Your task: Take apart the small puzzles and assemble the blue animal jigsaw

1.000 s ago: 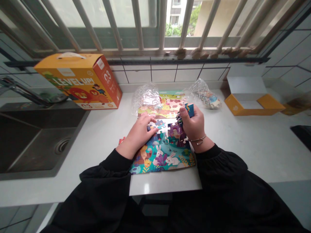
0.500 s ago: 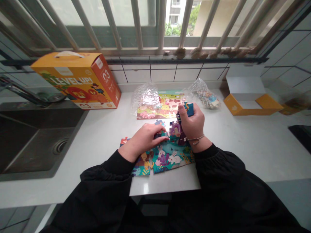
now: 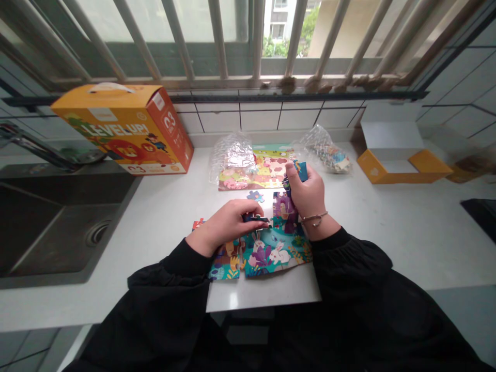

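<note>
A partly joined jigsaw puzzle (image 3: 271, 253) with white rabbits lies on the counter below my hands. My left hand (image 3: 236, 219) pinches a puzzle piece (image 3: 256, 218), tilted edge-on above the joined part. My right hand (image 3: 308, 191) is closed around several puzzle pieces (image 3: 300, 171), a blue one showing above the fingers. A purple section (image 3: 284, 204) stands beside the right hand at the puzzle's upper right. One loose blue piece (image 3: 256, 196) lies behind the left hand. My left wrist partly hides the puzzle's left section.
Behind the hands lies a farm-animal puzzle (image 3: 271, 168), partly under a clear plastic bag (image 3: 232, 155). Another bag with pieces (image 3: 329, 155) is to its right. An orange carton (image 3: 127, 132) stands by the sink (image 3: 73, 206); an open orange box (image 3: 403, 170) sits at right.
The piece in my left hand has tipped up from nearly flat to edge-on. My right hand has shifted slightly, and more of the purple section shows.
</note>
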`<action>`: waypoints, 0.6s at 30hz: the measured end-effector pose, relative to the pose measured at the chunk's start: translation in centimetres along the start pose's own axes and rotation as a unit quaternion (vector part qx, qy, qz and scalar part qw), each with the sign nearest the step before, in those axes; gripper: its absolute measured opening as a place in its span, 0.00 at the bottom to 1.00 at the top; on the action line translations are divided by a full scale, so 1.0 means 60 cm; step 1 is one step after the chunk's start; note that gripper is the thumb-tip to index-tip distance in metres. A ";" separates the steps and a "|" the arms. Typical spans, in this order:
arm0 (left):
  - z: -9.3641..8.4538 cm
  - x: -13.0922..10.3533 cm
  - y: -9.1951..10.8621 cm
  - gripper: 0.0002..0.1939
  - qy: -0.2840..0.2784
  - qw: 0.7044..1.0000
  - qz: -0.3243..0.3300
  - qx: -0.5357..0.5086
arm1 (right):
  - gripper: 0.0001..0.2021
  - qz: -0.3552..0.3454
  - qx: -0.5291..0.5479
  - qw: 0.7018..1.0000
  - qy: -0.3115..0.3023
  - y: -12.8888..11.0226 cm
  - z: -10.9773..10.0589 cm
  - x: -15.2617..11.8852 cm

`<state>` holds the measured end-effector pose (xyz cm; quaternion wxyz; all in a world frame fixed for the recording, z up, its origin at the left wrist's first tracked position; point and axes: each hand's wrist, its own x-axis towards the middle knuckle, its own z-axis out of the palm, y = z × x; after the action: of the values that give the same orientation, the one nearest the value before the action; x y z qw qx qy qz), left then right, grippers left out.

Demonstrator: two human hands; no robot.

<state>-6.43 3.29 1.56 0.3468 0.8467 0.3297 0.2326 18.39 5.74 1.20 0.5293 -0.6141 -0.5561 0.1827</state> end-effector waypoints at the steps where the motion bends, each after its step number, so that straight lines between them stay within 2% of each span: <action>1: 0.000 0.000 -0.002 0.10 -0.003 1.000 0.006 0.005 | 0.27 0.005 -0.002 1.000 -0.005 0.002 0.002 0.002; 8: 0.000 0.001 -0.009 0.08 -0.025 0.999 0.030 0.014 | 0.28 -0.020 -0.054 0.998 0.011 0.012 -0.003 0.010; 18: 0.002 0.001 0.000 0.13 0.020 0.999 -0.019 0.025 | 0.29 -0.001 -0.039 0.999 -0.022 0.018 -0.007 0.019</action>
<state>-6.31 3.26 1.46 0.3239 0.8437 0.3584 0.2341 19.62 6.75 0.86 0.4930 -0.6294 -0.5750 0.1737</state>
